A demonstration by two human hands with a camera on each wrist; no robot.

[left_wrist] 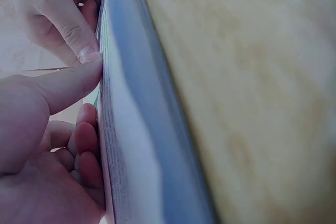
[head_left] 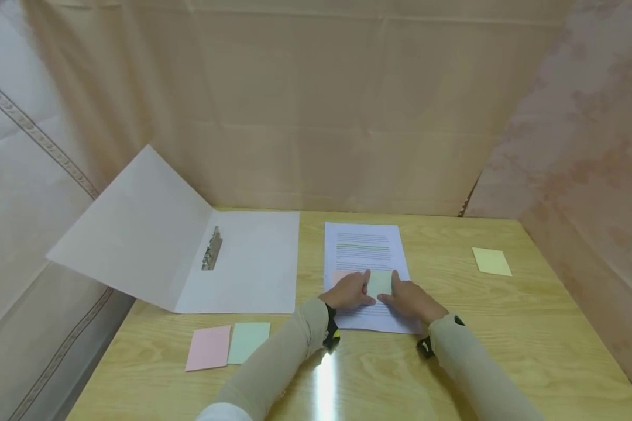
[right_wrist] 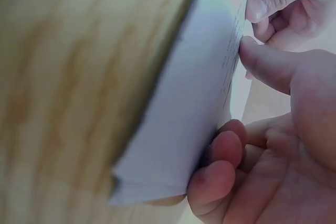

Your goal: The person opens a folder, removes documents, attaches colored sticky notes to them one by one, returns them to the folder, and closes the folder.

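A stack of printed sheets (head_left: 368, 238) lies on the wooden table, with a green highlighted line in its upper text. On its lower half is a pale green sticky note (head_left: 380, 283), framed by both hands. The left hand (head_left: 349, 291) touches the note's left side, thumb low and forefinger at the upper corner. Opposite it, the right hand (head_left: 412, 298) presses along the right side in the same way. Part of a pink sticky note (head_left: 339, 275) shows beside the left hand, which covers the rest. Both wrist views show the thumb tips close together on the page.
To the left lies an open white folder (head_left: 258, 257) with a metal clip (head_left: 212, 248), its cover (head_left: 137, 228) raised. A pink pad (head_left: 208, 349) and a green pad (head_left: 249, 343) sit near the left forearm. A yellow pad (head_left: 492, 261) is at the far right.
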